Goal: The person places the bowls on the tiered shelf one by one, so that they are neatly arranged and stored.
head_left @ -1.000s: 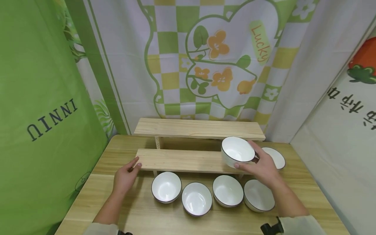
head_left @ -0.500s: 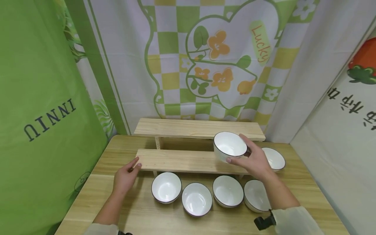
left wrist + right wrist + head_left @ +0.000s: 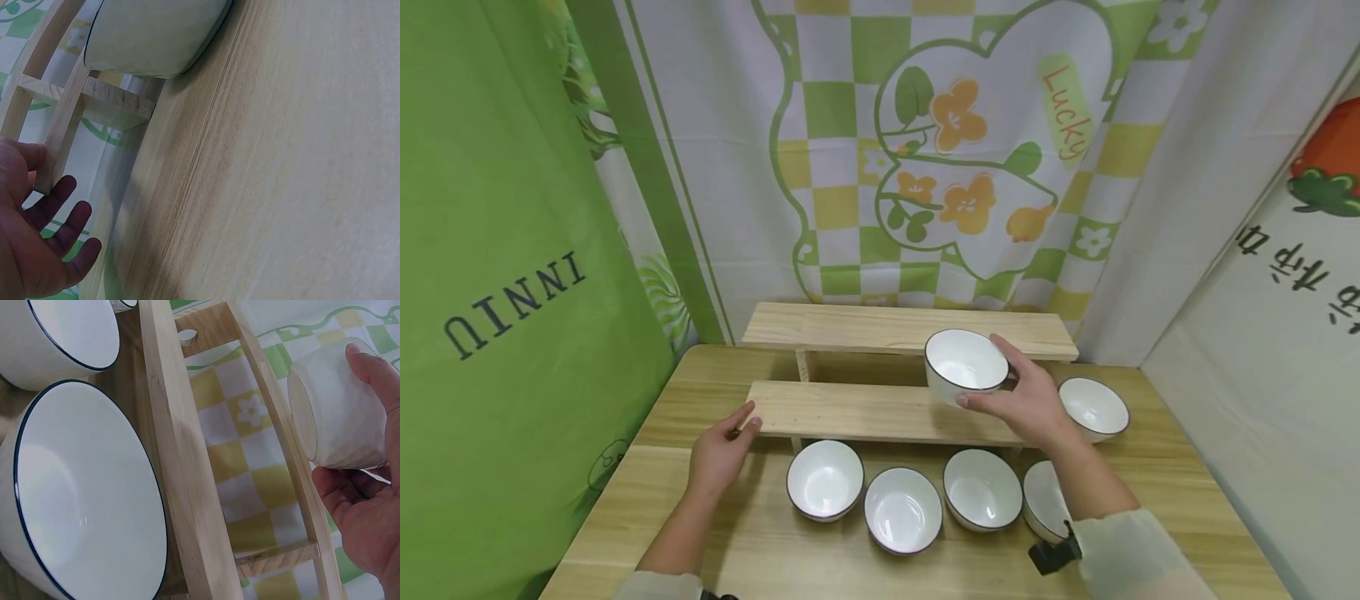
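My right hand grips a white bowl with a dark rim, thumb on the near side and fingers at the far side. It is held upright above the lower board of a two-tier wooden shelf, in front of the upper board. In the right wrist view the held bowl shows its faceted outer wall and base. The lower board's left end is pinched between thumb and forefinger of my left hand; in the left wrist view that hand's other fingers are loosely spread.
Along the shelf's front stand several similar bowls: the leftmost bowl, two middle bowls, and a right bowl partly hidden by my forearm. Another bowl sits right of the shelf. Printed curtains hang behind and beside the wooden table.
My right hand has carried the bowl leftward and slightly up along the shelf, uncovering more of the bowl at right. My left hand stays on the board's end.
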Motion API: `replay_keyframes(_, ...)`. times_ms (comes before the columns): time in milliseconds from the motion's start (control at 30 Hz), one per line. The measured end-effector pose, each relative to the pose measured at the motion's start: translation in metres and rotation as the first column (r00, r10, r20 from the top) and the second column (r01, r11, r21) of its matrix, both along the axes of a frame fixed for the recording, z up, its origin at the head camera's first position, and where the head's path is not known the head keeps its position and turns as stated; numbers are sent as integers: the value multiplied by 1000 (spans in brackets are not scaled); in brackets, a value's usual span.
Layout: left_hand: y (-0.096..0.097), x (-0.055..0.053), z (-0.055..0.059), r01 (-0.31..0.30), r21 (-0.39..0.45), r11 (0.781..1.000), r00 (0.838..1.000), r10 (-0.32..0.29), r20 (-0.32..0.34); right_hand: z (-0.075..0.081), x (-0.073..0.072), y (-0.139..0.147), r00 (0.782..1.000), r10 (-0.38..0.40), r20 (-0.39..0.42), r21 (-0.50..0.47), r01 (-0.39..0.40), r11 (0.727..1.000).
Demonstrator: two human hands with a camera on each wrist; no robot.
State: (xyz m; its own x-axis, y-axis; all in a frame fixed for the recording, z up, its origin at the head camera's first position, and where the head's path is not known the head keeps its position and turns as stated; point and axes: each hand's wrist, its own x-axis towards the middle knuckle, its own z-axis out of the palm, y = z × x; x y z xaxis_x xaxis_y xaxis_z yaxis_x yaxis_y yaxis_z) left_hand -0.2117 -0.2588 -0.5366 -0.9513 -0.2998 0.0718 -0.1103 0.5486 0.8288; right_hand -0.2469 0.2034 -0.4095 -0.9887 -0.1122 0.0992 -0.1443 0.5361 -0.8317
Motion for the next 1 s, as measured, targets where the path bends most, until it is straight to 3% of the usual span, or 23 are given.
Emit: replay_keyframes(1000, 0, 0, 4, 1, 32, 999, 1000, -2, 26, 13, -26, -46, 998, 33, -55, 8, -33, 999)
